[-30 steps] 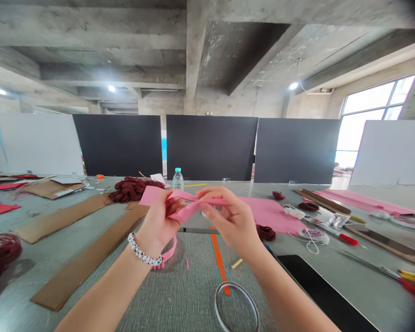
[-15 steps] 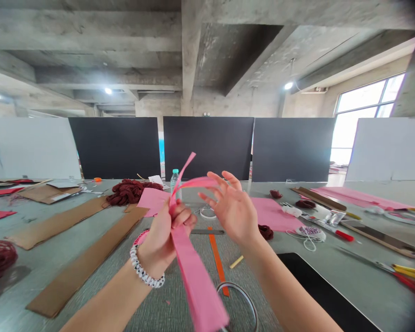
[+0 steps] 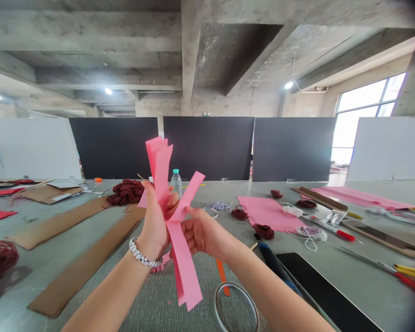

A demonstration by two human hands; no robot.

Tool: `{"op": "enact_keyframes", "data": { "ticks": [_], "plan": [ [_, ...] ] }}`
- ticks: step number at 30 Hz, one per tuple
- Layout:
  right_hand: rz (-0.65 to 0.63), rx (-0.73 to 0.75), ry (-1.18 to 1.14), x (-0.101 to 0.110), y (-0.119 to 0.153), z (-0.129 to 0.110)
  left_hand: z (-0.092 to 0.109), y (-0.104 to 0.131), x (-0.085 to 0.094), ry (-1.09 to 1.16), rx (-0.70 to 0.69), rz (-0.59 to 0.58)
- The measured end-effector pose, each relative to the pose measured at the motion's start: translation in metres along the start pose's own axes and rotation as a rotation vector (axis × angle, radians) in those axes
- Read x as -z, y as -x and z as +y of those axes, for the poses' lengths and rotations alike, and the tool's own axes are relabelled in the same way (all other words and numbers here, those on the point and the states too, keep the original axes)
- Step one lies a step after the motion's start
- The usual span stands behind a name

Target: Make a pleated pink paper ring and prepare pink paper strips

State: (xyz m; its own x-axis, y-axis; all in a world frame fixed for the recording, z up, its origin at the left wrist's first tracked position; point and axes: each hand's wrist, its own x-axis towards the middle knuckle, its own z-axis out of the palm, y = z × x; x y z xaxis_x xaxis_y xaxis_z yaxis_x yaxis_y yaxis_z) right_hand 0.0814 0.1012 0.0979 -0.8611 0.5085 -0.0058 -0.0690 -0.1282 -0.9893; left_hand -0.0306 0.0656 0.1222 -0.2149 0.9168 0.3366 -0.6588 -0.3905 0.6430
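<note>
Several pink paper strips (image 3: 184, 258) are bunched at their middle in my left hand (image 3: 155, 216), which is closed around them. Their upper ends fan out above the fingers and the longer ends hang below. My right hand (image 3: 204, 230) is closed on one short strip end that points up to the right, its thumb on the paper and its other fingers curled beneath. Both hands are raised above the table, close together. A white beaded bracelet circles the left wrist. Below the hands lie a roll of tape (image 3: 218, 318) and an orange strip (image 3: 223, 276).
Brown cardboard strips (image 3: 90, 258) and dark red yarn (image 3: 124, 191) lie at the left. A bottle (image 3: 176, 182) stands behind the hands. To the right are a pink sheet (image 3: 269, 213), a black tablet-like panel (image 3: 321, 290), a blue-and-black tool (image 3: 275, 265) and scissors (image 3: 383, 266).
My right hand has moved down and left and closed on a pink strip. My left hand has turned, and the strips now stand up fanned out.
</note>
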Motion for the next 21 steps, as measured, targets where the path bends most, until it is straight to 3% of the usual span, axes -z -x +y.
{"op": "enact_keyframes", "data": {
  "ticks": [2,4,10,16,21],
  "plan": [
    [-0.125,-0.106,-0.164,0.006,-0.002,0.000,0.001,-0.001,-0.001,0.019,-0.007,-0.053],
    [-0.166,-0.140,-0.230,0.009,-0.003,-0.001,-0.001,-0.001,-0.001,-0.010,0.014,-0.128],
    [0.007,-0.044,0.012,0.000,0.013,0.010,-0.018,0.004,0.002,-0.123,0.093,-0.187],
    [0.213,0.064,0.104,-0.020,0.038,0.061,-0.028,0.020,0.013,-0.064,0.221,-0.125],
    [0.197,-0.058,0.277,-0.027,0.071,0.095,-0.031,0.043,0.015,-0.018,0.300,-0.041]
  ]
}}
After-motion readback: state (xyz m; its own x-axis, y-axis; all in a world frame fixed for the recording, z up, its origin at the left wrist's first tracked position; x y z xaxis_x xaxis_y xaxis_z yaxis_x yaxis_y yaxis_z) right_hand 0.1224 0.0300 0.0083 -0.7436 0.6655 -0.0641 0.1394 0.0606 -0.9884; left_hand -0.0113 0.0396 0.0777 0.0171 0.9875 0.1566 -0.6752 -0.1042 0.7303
